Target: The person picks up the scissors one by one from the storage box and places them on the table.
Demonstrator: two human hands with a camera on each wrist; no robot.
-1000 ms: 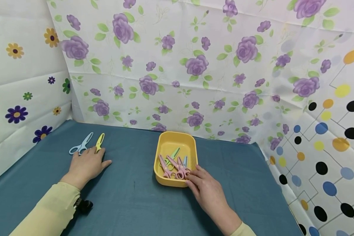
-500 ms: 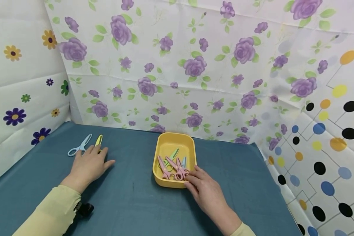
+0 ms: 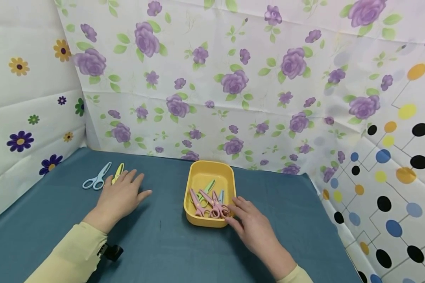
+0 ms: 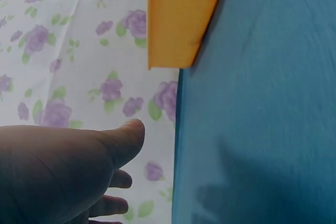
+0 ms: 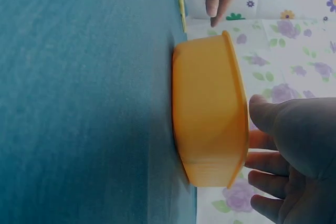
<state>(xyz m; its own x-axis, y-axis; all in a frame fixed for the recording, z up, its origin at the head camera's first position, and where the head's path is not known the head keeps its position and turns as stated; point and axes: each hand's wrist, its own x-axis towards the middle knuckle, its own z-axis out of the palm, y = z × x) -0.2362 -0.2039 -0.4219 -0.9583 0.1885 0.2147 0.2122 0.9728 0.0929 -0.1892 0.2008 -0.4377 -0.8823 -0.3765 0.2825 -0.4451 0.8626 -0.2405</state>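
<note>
My left hand (image 3: pixel 120 198), fingers spread and holding nothing, is over the cloth at the left and partly covers a pair of yellow scissors (image 3: pixel 118 173). Just left of that pair lie light blue scissors (image 3: pixel 98 177). In the left wrist view, the thumb (image 4: pixel 126 140) stands out from the other fingers. A yellow plastic bin (image 3: pixel 205 221) stands mid-table. Inside it are pink scissors (image 3: pixel 199 206), green scissors (image 3: pixel 209 188) and a blue pair (image 3: pixel 221 195), mostly hidden under the pink ones. My right hand (image 3: pixel 255 230) has its relaxed fingertips right at the bin's front right rim.
A blue-green cloth (image 3: pixel 156 251) covers the table. Behind it hangs a sheet with purple roses (image 3: pixel 233 82). Flowered fabric (image 3: pixel 21 98) borders the left side, and a dotted sheet (image 3: pixel 386 184) borders the right.
My left hand has lifted and moved right, away from the blue scissors, uncovering more of their handles. My right hand has shifted slightly; its fingers have loosened at the bin's rim.
</note>
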